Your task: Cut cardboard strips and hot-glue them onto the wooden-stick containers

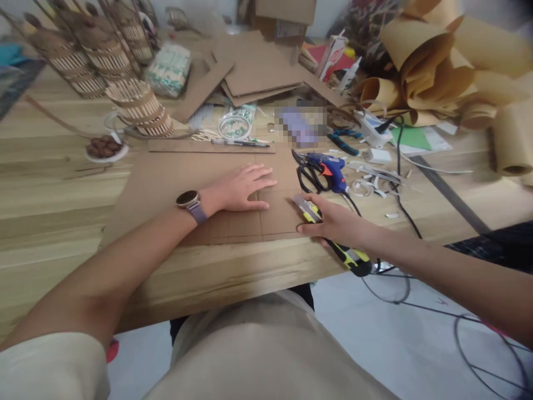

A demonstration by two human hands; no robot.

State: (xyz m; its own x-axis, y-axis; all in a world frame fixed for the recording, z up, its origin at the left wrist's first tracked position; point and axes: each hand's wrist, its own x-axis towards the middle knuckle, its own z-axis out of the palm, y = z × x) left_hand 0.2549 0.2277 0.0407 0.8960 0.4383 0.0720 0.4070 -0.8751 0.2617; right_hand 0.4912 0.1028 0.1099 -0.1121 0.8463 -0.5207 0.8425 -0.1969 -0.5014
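**Left hand (pixel 241 190) flat on cardboard (pixel 166 178), knife (pixel 352 256) in right hand (pixel 335 222)**

At the upper left of the frame, a stick pot (pixel 139 108) stands on the surface (pixel 50 194), with a bowl (pixel 109 159) of brown pieces just below it. The cardboard lies across the middle, a narrow strip (pixel 187 146) along its far edge and a pen (pixel 240 143) on that strip. Left of the frame's centre, the left hand rests palm down on the sheet, its fingers slightly apart, the cardboard directly beneath them; a watch (pixel 188 199) circles the wrist. Right of centre, scissors (pixel 303 179) lie against a blue glue gun (pixel 333 169). Below these, the right hand's fingers are clamped around the knife, near the sheet's lower right corner. The blade points up and left over the cardboard; whether it touches, I cannot tell. Paper rolls (pixel 428 66) fill the upper right.
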